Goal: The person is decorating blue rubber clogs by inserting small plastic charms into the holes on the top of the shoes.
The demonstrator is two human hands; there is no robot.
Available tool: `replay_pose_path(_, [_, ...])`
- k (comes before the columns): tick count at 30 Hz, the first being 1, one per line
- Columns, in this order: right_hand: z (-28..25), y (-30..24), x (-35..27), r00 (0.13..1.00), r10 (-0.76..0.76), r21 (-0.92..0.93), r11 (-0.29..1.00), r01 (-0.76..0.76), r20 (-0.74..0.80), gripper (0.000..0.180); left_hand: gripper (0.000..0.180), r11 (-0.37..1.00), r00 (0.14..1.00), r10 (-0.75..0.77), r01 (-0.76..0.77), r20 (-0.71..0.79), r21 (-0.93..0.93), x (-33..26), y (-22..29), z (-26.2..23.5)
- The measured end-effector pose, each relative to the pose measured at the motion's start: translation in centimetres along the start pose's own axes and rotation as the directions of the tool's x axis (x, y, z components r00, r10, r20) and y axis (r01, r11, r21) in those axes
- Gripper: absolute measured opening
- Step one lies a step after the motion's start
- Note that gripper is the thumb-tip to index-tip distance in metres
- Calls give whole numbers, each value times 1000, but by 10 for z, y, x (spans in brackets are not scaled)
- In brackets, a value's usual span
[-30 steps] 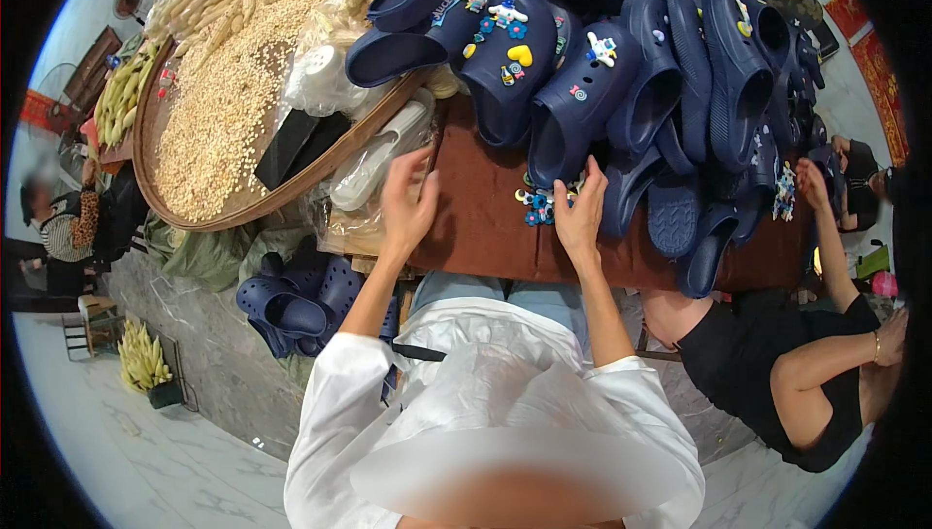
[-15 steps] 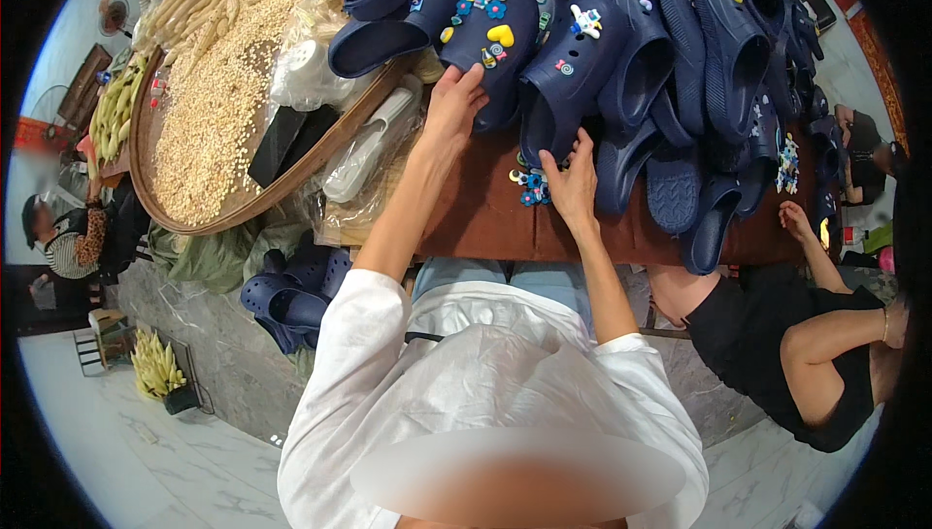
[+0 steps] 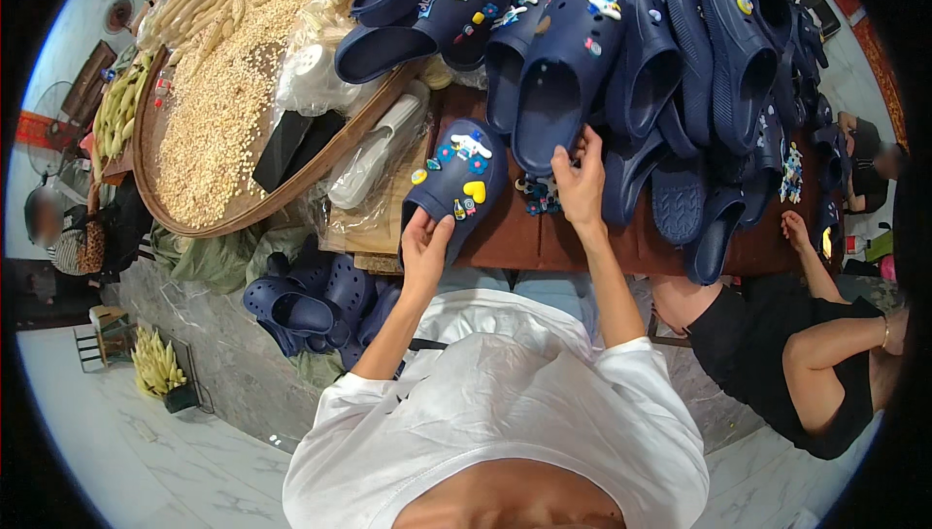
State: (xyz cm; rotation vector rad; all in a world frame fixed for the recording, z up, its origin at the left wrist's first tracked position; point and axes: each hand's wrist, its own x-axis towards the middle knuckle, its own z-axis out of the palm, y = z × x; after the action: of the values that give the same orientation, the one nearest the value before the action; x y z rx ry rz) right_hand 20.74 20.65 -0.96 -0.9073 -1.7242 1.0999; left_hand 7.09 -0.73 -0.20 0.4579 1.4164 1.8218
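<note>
Left hand (image 3: 427, 243) pinched rounded navy foam clog (image 3: 449, 184) by rim, likely keeping colourful charms (image 3: 474, 191) uncovered; right hand (image 3: 581, 180) pinched second navy clog (image 3: 571, 39).

A: Operator's clothing, clocked from shirt (image 3: 495, 403) centre?
B: Loose, white, creased — curved neckline (image 3: 505, 453) at 6.
A: Sleeves (image 3: 646, 393)?
B: White, wide, near elbow-length — 9 and 3. Pale-blue trousers (image 3: 558, 282) at 12.

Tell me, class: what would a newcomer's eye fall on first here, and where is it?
Probably the heap of navy clogs, filling the upper middle and right. Next, perhaps, the charm-decorated clog in the left hand, near the centre. At upper left, the round tray of pale corn kernels also stands out.
</note>
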Motion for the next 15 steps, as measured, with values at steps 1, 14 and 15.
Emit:
replay_pose_path(1, [2,0,8,1000,-24,-1,1000,24,5,55,43,1000,1000,7,-7,-5,-7,-2,-6,-3])
replay_pose_path(14, [21,-1,90,994,110,190,975,-112,19,66,17,996,997,-47,42,60,82,-21,-47,4])
replay_pose_path(15, [20,3,91,994,109,190,976,-110,11,67,17,995,997,-59,54,54,82,-22,-43,7])
